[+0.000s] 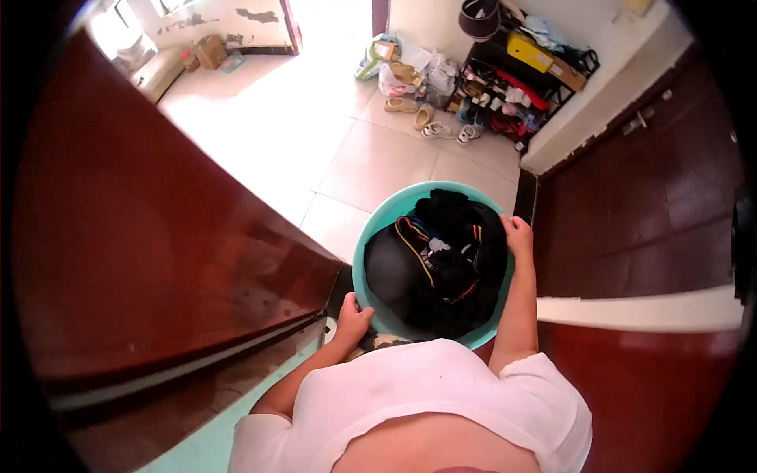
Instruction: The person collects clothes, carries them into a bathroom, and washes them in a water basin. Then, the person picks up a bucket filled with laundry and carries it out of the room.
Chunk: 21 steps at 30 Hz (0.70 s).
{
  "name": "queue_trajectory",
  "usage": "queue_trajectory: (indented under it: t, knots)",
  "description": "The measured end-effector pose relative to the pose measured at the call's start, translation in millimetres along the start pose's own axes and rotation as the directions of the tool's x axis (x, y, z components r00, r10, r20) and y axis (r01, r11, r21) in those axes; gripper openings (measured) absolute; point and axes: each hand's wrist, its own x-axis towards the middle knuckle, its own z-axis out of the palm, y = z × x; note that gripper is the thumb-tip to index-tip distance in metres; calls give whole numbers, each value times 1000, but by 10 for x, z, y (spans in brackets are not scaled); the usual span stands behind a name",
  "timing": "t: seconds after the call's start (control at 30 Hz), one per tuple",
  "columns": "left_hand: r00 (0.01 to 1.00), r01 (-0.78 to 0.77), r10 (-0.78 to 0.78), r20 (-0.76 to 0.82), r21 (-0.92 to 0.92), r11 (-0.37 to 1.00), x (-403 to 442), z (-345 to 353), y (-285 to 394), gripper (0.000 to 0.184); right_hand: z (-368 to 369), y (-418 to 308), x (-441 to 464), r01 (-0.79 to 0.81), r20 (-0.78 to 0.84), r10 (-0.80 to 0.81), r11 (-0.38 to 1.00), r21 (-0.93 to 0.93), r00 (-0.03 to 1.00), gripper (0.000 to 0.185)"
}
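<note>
A round teal basin (383, 211) is held in front of my white shirt, at waist height. Dark clothes (394, 268) fill it, some with thin red and yellow striped edging. At the basin's lower left rim, my left hand (354, 317) is closed on the edge. My right hand (517, 234) grips the rim on the upper right side, its fingers partly over the edge near the clothes.
Dark red doors stand close on the left (173, 221) and right (639, 189). Ahead on the tiled floor (371, 162) are shoes (438, 130), plastic bags (430, 75) and a loaded shoe rack (568, 75). A cardboard box (210, 52) lies farther back.
</note>
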Motion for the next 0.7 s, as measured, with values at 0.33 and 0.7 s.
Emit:
queue_trajectory:
  t: [0.33, 0.7]
  knots:
    - [994, 81, -95, -52, -226, 971, 523, 1317, 871, 34, -289, 361, 1747, 78, 137, -88, 994, 72, 987, 39]
    - [961, 81, -15, -276, 229, 970, 2066, 1367, 1929, 33, -94, -892, 3738, 151, 226, -195, 969, 195, 954, 36]
